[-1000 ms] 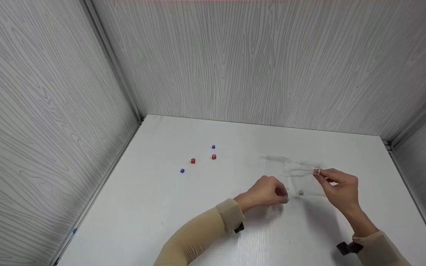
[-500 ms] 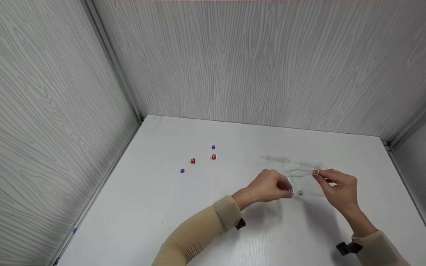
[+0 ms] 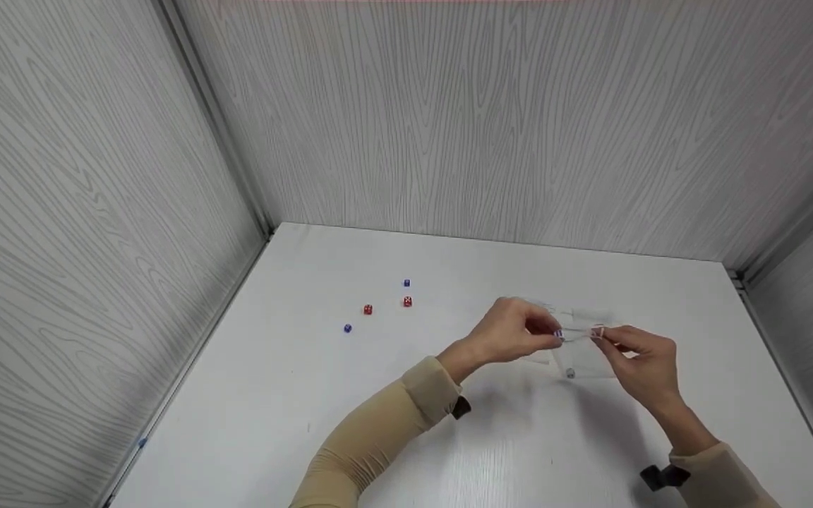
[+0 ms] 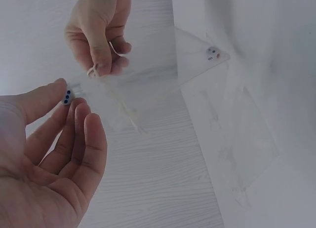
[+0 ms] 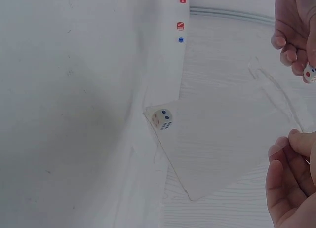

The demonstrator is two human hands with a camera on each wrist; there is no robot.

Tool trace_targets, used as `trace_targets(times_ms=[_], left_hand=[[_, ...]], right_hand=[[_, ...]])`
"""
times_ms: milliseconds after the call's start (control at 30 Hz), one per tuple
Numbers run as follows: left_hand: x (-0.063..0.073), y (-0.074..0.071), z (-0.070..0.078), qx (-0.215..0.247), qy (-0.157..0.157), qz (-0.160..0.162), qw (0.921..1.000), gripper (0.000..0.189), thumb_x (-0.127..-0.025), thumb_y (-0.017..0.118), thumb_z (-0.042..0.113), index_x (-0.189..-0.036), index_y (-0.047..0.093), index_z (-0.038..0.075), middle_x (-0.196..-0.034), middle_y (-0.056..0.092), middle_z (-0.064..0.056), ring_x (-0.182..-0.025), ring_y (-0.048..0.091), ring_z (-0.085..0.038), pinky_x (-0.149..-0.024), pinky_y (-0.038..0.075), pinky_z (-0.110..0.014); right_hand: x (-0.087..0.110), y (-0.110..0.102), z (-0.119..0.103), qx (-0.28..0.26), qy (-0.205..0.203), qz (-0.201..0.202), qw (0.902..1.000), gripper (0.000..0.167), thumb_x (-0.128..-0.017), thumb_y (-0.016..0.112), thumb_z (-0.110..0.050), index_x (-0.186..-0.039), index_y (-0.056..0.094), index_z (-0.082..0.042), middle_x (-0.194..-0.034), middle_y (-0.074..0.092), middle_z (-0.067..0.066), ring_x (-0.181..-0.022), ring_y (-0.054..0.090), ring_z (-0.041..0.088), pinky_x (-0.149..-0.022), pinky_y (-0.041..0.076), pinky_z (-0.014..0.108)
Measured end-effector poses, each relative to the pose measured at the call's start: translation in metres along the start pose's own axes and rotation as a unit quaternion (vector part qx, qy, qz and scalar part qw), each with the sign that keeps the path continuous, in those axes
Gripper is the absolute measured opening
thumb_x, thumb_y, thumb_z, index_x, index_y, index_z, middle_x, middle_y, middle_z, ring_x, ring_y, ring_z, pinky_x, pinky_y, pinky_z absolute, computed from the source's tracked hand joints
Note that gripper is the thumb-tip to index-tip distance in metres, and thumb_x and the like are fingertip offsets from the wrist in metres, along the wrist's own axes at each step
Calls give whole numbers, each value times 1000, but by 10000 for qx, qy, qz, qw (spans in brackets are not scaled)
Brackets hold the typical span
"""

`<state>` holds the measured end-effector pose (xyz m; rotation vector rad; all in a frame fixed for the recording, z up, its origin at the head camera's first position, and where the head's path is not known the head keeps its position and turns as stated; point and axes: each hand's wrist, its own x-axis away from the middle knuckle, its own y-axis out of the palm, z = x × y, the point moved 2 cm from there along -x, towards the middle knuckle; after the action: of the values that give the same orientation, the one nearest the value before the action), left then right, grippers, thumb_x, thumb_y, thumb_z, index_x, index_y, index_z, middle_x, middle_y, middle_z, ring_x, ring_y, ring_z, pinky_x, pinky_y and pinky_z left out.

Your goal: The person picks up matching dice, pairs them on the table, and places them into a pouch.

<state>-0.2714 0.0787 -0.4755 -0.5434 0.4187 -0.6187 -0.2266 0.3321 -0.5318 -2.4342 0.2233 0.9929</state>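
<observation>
My left hand [image 3: 512, 331] pinches a white die [image 4: 67, 95] with blue dots between thumb and forefinger. It is at the mouth of a clear drawstring bag [image 5: 222, 134]. With thumb and fingers, my right hand [image 3: 643, 356] grips the top edge of that bag by its pale string. Another white die [image 5: 162, 119] lies inside, in a bottom corner of the bag. Whether the held die is over the opening or just beside it, I cannot tell. A second clear bag [image 4: 247, 144] lies flat on the table, partly behind my left hand in the head view.
Left of the hands, two red dice [image 3: 408, 301] and two blue dice [image 3: 347, 328] lie scattered on the white table [image 3: 237, 423]. Another see-through bag edge [image 3: 592, 315] shows behind the held bag. Grey wood-grain walls [image 3: 449, 127] enclose the back and sides.
My left hand has risen away from the table toward the bag's mouth, bringing the white die close to the right hand's fingers. The right hand has barely moved.
</observation>
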Motion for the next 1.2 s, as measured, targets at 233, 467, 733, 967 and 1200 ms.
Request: trace_targets(times_ms=[233, 467, 733, 967, 1200], left_hand=[[-5, -5, -4, -64, -197, 202, 9996, 18, -103, 84, 18, -117, 87, 8, -107, 87, -5, -82, 68, 5, -76, 56, -10], [-8, -1, -9, -189, -351, 150, 9991, 18, -103, 84, 19, -118, 87, 9, -105, 86, -4, -79, 63, 5, -72, 52, -10], [-9, 4, -14, -174, -298, 160, 9993, 19, -105, 81, 18, -120, 86, 8, -109, 86, -5, -83, 66, 5, -75, 54, -10], [-4, 2, -19, -8, -266, 371, 9990, 18, -106, 80, 20, -118, 87, 9, -114, 87, -5, -89, 71, 1, -81, 56, -11], [3, -1, -33, -90, -218, 546, 9982, 25, -108, 78, 29, -124, 85, 11, -120, 85, -4, -101, 75, -9, -90, 59, -17]], right_hand=[[0, 5, 1, -191, -191, -23, 9996, 26, -81, 84, 26, -98, 87, 6, -90, 85, 22, -88, 75, -15, -74, 57, 6], [0, 10, 3, -288, -308, 35, 9991, 28, -77, 83, 30, -95, 87, 9, -89, 84, 25, -88, 75, -15, -74, 57, 6], [1, 10, 1, -238, -243, -68, 9994, 26, -81, 84, 26, -96, 88, 5, -89, 84, 23, -88, 75, -14, -75, 57, 6], [2, 10, 6, -254, -245, 39, 9994, 25, -81, 83, 27, -95, 87, 7, -89, 84, 23, -87, 75, -13, -75, 56, 5], [0, 12, 2, -245, -135, 50, 9996, 26, -81, 83, 27, -96, 87, 6, -88, 84, 24, -84, 74, -13, -74, 57, 6]])
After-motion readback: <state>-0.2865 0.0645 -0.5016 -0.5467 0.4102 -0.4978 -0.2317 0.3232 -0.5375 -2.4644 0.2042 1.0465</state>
